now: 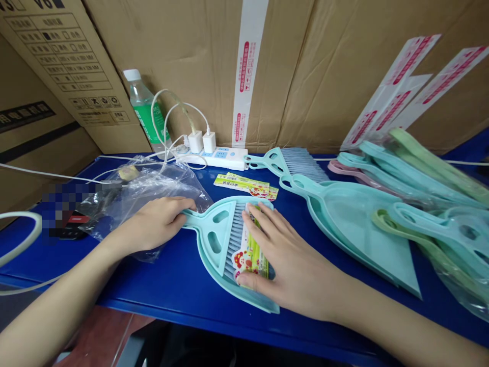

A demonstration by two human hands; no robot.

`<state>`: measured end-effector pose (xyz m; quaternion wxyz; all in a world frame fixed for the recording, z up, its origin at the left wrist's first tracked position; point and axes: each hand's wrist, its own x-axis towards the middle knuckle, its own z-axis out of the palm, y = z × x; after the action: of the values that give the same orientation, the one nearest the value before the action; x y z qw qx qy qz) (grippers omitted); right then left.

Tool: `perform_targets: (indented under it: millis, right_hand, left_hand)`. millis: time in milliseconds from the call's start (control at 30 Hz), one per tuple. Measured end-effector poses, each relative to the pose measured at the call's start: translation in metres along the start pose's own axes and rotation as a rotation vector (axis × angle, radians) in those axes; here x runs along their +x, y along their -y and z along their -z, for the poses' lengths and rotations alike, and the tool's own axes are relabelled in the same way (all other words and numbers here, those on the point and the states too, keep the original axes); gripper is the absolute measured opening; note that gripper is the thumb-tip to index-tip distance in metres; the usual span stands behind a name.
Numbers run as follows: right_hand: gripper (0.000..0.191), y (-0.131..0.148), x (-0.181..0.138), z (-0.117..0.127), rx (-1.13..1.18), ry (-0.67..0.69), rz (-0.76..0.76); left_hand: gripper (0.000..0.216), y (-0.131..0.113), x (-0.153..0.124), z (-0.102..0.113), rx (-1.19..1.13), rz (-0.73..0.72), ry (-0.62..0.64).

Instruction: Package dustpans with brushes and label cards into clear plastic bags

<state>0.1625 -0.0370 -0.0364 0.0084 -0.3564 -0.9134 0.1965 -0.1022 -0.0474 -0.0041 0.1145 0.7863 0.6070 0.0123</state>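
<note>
A light teal dustpan (214, 270) lies on the blue table with a small hand brush (216, 232) nested in it. My left hand (158, 221) is closed around their handles at the left end. Across the brush's grey-blue bristles sits a yellow-green printed label card (254, 255). My right hand (294, 255) rests flat over that card, fingers stretched out, covering part of it and the pan's right side. Just behind lie more label cards (244, 184). Beyond my right hand are other teal dustpans (367, 214) and a loose brush (301, 163).
Clear plastic bags (153, 183) lie behind my left hand. A white power strip (229, 159) with plugged-in chargers and cables stands near a green-labelled bottle (147, 114). Bagged dustpan sets (446, 229) pile at the right. Cardboard boxes (191, 46) wall the back.
</note>
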Motion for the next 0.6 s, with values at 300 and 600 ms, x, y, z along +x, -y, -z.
perform_targets:
  millis: [300,600]
  right_hand:
    - [0.102,0.0025,0.0021,0.0002,-0.002,0.035,-0.024]
    - [0.099,0.001,0.0033,-0.0034,0.04,0.02,-0.019]
  left_hand:
    - [0.033,-0.0018,-0.0007,0.0002,0.004,0.015,0.007]
    - [0.033,-0.0029,0.0004,0.0008,-0.01,0.01,0.005]
